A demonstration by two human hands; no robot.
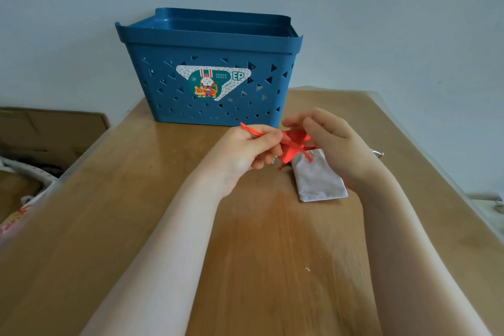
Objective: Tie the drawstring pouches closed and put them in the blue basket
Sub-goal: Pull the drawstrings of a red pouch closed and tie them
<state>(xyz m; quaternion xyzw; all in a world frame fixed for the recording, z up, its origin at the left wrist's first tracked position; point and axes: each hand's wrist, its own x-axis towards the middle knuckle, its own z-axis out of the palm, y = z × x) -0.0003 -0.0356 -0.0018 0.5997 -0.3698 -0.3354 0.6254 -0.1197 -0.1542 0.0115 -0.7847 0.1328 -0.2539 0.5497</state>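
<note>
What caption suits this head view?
Both hands tie a red pouch above a grey pouch, before the blue basket.

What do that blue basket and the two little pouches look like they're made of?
Blue basket: moulded plastic, semi-matte, with punched triangular holes. Red pouch: apparently shiny satin-like fabric, with a matching cord. Grey pouch: soft matte cloth, perhaps velvety; the weave is too blurred to tell.

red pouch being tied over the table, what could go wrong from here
1. The left hand pinches only the thin red cord; it may slip free before the knot is made.
2. The red pouch hangs right over the grey pouch, so its loose cord could snag or drag that one.
3. The right hand hides the pouch's mouth, so closure can't be checked.
</note>
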